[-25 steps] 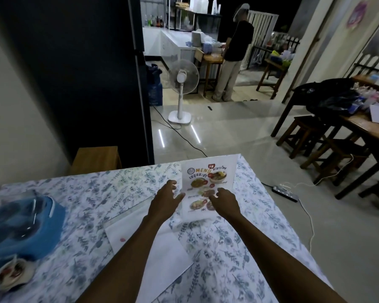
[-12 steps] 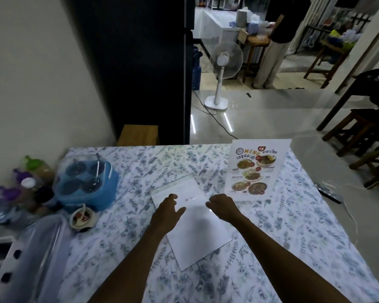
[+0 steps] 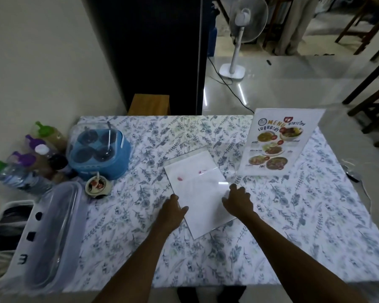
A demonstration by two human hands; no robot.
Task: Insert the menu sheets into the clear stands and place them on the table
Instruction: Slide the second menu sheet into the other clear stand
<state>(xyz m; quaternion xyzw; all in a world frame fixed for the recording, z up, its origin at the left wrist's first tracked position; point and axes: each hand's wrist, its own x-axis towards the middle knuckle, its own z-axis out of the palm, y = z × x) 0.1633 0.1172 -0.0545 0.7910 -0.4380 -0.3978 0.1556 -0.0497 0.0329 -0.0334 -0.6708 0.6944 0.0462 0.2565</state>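
A clear stand holding a colourful menu sheet (image 3: 276, 145) stands upright at the far right of the floral table (image 3: 315, 215). A white sheet (image 3: 199, 193), face down with faint red marks showing through, lies flat in the middle, and a clear stand (image 3: 184, 153) lies flat beneath its far end. My left hand (image 3: 172, 212) rests at the sheet's left edge, fingers spread. My right hand (image 3: 239, 201) touches its right edge, fingers apart. Neither hand grips anything that I can see.
A blue condiment caddy (image 3: 99, 149), a small bowl (image 3: 96, 185) and several bottles (image 3: 31, 158) crowd the left side. A clear lidded box (image 3: 53, 235) sits at the near left. A standing fan (image 3: 239, 40) and wooden stools are on the floor beyond.
Both hands let go of the upright menu stand and drew back to the flat white sheet. My view tilted down toward the table.
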